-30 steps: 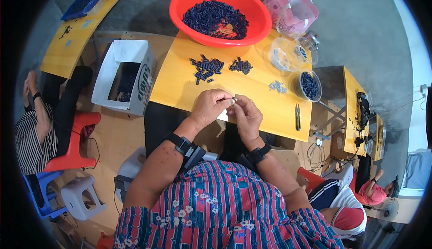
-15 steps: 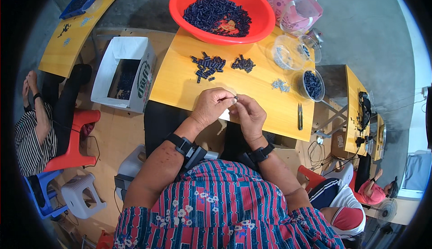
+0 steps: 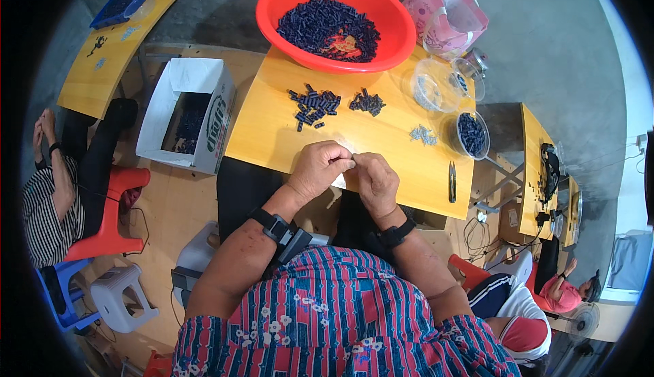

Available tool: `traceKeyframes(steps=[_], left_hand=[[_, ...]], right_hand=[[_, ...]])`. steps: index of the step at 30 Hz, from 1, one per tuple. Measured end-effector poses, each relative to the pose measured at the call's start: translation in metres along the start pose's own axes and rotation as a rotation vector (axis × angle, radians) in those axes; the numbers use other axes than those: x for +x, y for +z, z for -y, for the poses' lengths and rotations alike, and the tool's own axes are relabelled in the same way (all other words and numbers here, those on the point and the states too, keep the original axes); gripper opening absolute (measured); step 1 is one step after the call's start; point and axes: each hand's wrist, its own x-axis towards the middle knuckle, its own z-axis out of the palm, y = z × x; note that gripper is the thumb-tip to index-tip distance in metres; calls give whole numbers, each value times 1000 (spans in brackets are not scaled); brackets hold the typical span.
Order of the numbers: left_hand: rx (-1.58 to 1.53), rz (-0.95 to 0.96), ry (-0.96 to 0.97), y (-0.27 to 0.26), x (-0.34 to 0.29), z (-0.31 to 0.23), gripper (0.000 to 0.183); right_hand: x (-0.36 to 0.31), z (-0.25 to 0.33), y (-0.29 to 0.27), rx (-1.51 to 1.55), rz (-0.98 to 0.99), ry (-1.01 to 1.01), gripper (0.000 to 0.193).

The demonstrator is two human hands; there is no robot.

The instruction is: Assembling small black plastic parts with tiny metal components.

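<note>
Over the table's near edge, my left hand [image 3: 319, 170] and my right hand [image 3: 377, 182] meet fingertip to fingertip. Both are closed in a pinch around a small dark piece, mostly hidden by the fingers. Beyond them on the yellow table [image 3: 272, 132] lie a larger heap of short dark blue-black plastic pieces [image 3: 315, 106] and a smaller heap of similar pieces [image 3: 368, 102]. To the right is a little pile of small silvery metal parts [image 3: 423, 135]. Thread snips [image 3: 452, 181] lie near the right edge.
A red basin [image 3: 402, 33] of dark pieces stands at the back, beside a pink bag [image 3: 446, 16]. Clear tubs [image 3: 455, 132] line the right side. A white carton [image 3: 153, 128] stands left of the table. Other people sit at both sides, near stools [image 3: 126, 295].
My right hand has turned, its fingers now curled further in against my left fingertips. The dark piece shows less than before. The things on the table have stayed in place.
</note>
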Motion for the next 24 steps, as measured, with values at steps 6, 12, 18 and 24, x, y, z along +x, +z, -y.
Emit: traceKeyframes(steps=[6,12,18,24], left_hand=[[30,29,24,1,4,3,9],[25,-10,32,4,3,3,9],[86,-23,60,5,3,1,10],[141,-31,110,5,3,3,11]], right_hand=[[-4,3,-4,323,16,325,16],[-1,-4,-9,630,30,651,15],[6,-3,-15,736,48,788,15],[12,-2,-16,753,63,811,13]])
